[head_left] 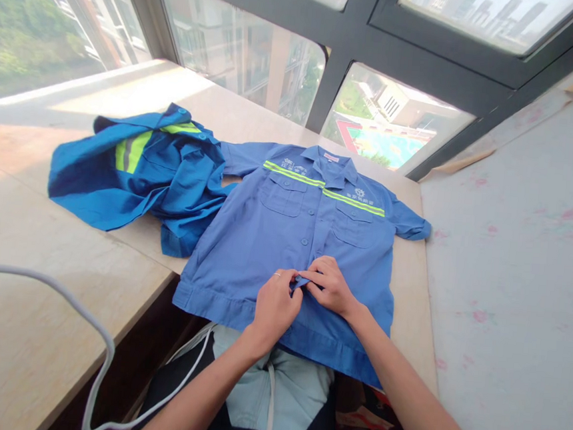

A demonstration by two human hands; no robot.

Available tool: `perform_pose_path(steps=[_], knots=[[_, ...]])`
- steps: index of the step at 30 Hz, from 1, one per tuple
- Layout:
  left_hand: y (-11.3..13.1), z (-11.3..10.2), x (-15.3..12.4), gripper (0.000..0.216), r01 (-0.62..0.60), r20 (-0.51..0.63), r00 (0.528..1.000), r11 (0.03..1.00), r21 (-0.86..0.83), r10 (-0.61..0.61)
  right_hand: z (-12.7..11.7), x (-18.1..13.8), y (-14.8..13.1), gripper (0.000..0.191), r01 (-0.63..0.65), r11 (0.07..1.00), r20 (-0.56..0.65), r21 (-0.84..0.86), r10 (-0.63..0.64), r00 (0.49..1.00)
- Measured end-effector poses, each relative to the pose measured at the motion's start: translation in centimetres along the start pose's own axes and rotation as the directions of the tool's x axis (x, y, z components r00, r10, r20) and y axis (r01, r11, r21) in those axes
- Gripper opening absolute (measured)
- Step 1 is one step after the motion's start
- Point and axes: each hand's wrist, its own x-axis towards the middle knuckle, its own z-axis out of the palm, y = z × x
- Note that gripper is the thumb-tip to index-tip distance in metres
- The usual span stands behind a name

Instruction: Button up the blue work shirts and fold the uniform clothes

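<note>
A blue short-sleeved work shirt (269, 240) lies spread face up, collar away from me, its hem hanging over the table's front edge. Yellow-green stripes cross its chest above two flap pockets. Low on the front placket, my left hand (278, 305) pinches the shirt's edge beside a button (299, 280). From the other side, my right hand (328, 285) grips the placket with its fingers at the same button. The fingertips of both hands nearly meet there. Higher up, two more buttons show on the placket, and the collar stands open.
A crumpled darker blue garment (169, 178) with reflective strips lies left of the shirt, touching its sleeve. A white cable (104, 353) loops across the left front. The stone-coloured tabletop (53, 248) ends at windows (241, 50) behind and a patterned wall (507, 274) at right.
</note>
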Motion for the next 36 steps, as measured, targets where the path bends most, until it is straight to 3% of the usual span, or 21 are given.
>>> perform_pose_path(steps=[8, 22, 31, 36], knots=[[0.1, -0.4, 0.7, 0.028, 0.032, 0.022, 0.999, 0.999, 0.038, -0.033, -0.1, 0.2, 0.1, 0.018, -0.008, 1.000, 0.022, 0.018, 0.007, 1.000], [0.1, -1.0, 0.9, 0.032, 0.048, 0.042, 0.998, 0.999, -0.023, -0.047, -0.8, 1.0, 0.7, 0.017, -0.024, 0.999, 0.153, 0.048, 0.017, 0.988], [0.4, -1.5, 0.9, 0.026, -0.004, 0.111, 0.994, 0.996, 0.091, -0.006, -0.2, 0.9, 0.5, 0.018, -0.063, 0.998, 0.163, 0.024, 0.058, 0.985], [0.6, -1.2, 1.0, 0.026, 0.005, 0.094, 0.995, 0.991, 0.135, -0.017, -0.4, 1.0, 0.5, 0.019, -0.084, 0.995, 0.189, 0.045, 0.074, 0.979]])
